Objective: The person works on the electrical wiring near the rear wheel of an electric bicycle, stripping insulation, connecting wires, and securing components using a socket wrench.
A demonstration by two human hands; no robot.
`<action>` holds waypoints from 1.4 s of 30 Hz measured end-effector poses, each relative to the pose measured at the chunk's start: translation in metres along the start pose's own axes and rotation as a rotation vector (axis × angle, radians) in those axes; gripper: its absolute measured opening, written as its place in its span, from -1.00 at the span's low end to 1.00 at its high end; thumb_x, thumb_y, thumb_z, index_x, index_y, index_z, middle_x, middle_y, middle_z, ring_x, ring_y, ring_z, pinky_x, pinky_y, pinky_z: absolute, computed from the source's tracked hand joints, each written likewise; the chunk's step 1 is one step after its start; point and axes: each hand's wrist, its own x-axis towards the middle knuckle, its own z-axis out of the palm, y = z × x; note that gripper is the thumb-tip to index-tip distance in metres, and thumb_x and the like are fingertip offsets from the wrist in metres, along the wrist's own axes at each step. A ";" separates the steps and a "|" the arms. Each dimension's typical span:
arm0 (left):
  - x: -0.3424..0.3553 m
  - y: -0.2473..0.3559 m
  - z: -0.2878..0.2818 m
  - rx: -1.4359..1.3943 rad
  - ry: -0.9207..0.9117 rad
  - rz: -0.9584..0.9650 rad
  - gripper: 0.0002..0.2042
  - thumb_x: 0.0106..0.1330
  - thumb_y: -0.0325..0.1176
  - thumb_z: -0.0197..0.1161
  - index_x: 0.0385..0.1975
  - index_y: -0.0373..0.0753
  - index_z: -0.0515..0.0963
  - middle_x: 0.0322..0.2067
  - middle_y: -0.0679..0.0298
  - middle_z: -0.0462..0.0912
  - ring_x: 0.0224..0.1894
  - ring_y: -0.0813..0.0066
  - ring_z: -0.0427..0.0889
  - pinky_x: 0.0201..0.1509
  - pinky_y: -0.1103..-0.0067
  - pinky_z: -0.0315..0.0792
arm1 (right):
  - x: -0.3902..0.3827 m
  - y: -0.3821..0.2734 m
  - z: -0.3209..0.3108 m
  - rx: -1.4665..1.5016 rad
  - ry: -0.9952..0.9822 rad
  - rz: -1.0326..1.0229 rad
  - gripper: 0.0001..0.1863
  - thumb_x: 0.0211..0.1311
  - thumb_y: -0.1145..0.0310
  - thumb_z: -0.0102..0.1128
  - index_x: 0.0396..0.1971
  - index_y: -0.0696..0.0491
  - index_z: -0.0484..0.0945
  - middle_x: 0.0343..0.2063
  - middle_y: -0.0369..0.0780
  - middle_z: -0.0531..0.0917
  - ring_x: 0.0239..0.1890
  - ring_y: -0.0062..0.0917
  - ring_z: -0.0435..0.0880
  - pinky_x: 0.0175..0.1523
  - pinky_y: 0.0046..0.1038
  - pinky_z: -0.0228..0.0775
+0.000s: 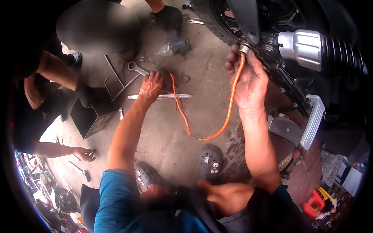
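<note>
My right hand (251, 83), palm turned up, grips a silvery cylindrical metal piece (244, 49) beside the motorcycle's wheel. From that piece an orange cord (227, 120) hangs in a loop and rises again towards the floor near my left hand (150, 87). The fingers of my left hand are closed over the handle of a ring wrench (136, 68), whose round end sticks out past them. Just below this hand lies a long silvery bar (173, 96), and a T-shaped metal tool (121, 83) rests to its left.
At the right stands the motorcycle, with its silver exhaust end (301, 49) and footrest (314, 122). A power tool (175, 47) and an open-ended wrench (196, 22) lie farther off. People sit at left by a black box (91, 116); one person's hand (84, 153) hovers near tools.
</note>
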 end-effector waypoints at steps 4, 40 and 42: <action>0.008 -0.017 -0.004 0.190 0.134 0.266 -0.76 0.19 -0.36 0.02 -0.16 -0.22 0.47 -0.13 0.12 0.47 0.01 0.20 0.43 0.08 0.34 0.28 | 0.000 0.001 -0.002 0.088 -0.039 0.029 -0.75 0.25 0.23 0.16 -0.22 0.09 0.56 -0.29 -0.24 0.61 -0.24 -0.46 0.58 -0.10 -0.38 0.41; -0.219 -0.079 -0.143 -0.077 -0.766 -0.105 -0.79 0.03 -0.38 0.17 -0.39 -0.36 0.59 -0.48 0.02 0.65 -0.43 0.17 0.68 -0.36 0.37 0.52 | 0.006 0.015 -0.012 -0.127 -0.012 -0.037 -0.59 0.26 -0.02 0.15 -0.18 0.04 0.50 -0.34 -0.29 0.60 -0.33 -0.48 0.64 -0.20 -0.45 0.46; -0.205 -0.069 -0.151 -0.663 -0.797 -0.522 -0.81 0.09 -0.36 0.16 -0.43 -0.38 0.54 -0.57 0.11 0.59 -0.56 0.33 0.62 -0.52 0.47 0.49 | 0.004 0.014 -0.010 -0.015 -0.030 0.008 -0.60 0.27 -0.01 0.14 -0.16 0.04 0.50 -0.34 -0.28 0.61 -0.32 -0.47 0.64 -0.19 -0.45 0.46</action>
